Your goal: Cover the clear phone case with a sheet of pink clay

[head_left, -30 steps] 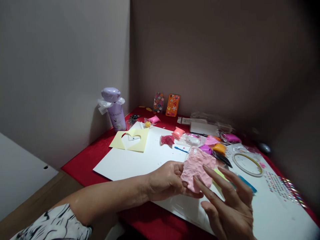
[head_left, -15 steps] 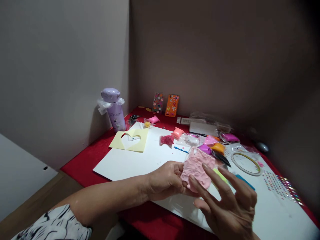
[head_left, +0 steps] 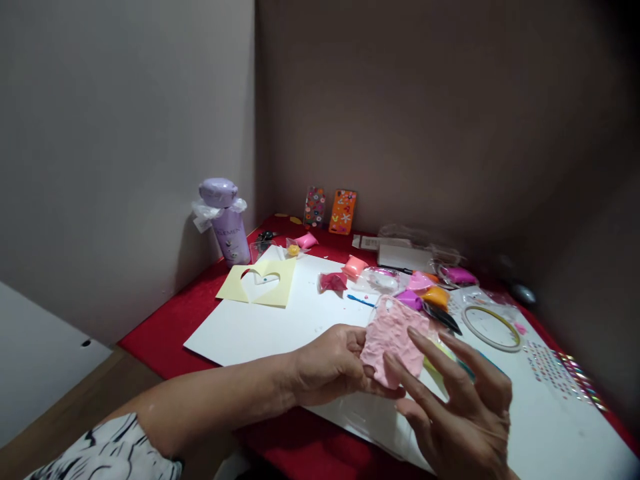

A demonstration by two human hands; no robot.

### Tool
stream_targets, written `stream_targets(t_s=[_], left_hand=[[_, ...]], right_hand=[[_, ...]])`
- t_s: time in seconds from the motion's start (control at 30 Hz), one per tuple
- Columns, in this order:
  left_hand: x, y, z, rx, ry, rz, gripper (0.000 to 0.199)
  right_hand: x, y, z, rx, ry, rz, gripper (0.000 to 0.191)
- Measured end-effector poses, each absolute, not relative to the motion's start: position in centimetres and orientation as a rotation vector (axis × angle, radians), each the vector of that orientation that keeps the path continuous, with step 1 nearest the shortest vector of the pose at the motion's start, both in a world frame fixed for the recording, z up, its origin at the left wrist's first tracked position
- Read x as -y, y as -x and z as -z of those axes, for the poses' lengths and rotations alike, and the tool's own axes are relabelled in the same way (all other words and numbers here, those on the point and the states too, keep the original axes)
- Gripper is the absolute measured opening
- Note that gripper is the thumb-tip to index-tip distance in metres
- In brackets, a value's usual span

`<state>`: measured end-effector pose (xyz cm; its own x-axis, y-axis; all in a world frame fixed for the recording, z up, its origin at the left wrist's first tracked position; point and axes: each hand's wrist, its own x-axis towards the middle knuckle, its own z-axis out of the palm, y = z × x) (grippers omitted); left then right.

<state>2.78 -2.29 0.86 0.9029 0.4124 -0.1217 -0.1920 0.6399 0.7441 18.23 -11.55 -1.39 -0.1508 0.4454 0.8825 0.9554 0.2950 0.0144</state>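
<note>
A phone case covered in bumpy pink clay (head_left: 395, 337) is held above the white board (head_left: 240, 333), its camera hole toward the top. My left hand (head_left: 337, 363) grips it from the left and from beneath, with fingers curled behind it. Over the right part of the clay is my right hand (head_left: 460, 400), its fingers spread and a fingertip resting on the surface. Beyond the case lie a purple clay packet (head_left: 410, 299), an orange one (head_left: 436, 297) and a blue stick tool (head_left: 361, 301).
A purple bottle (head_left: 231, 230) stands at the back left, near yellow paper with a heart cut-out (head_left: 225, 287). Two decorated cases (head_left: 315, 207) lean on the wall. A round hoop (head_left: 515, 343) and gem stickers (head_left: 547, 370) lie right.
The fingertips of my right hand have shifted slightly right on the clay, and its thumb has moved a little right. My left hand keeps its hold on the case.
</note>
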Motion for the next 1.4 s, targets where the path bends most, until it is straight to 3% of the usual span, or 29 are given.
stream_targets(t_s=[0.47, 0.73, 1.4], left_hand=[[1.9, -2.7, -1.4, -0.299, -0.738, -0.391, 0.044], [1.8, -2.8, -1.3, -0.300, -0.747, -0.417, 0.062], [1.4, -2.4, -1.5, -0.247, -0.748, -0.430, 0.063]], right_hand=[[11.6, -19.2, 1.5, 1.727, 1.270, 0.682, 0.026], [11.5, -18.9, 1.6, 1.780, 1.244, 0.673, 0.027], [11.7, -18.9, 1.0, 1.629, 1.288, 0.615, 0.026]])
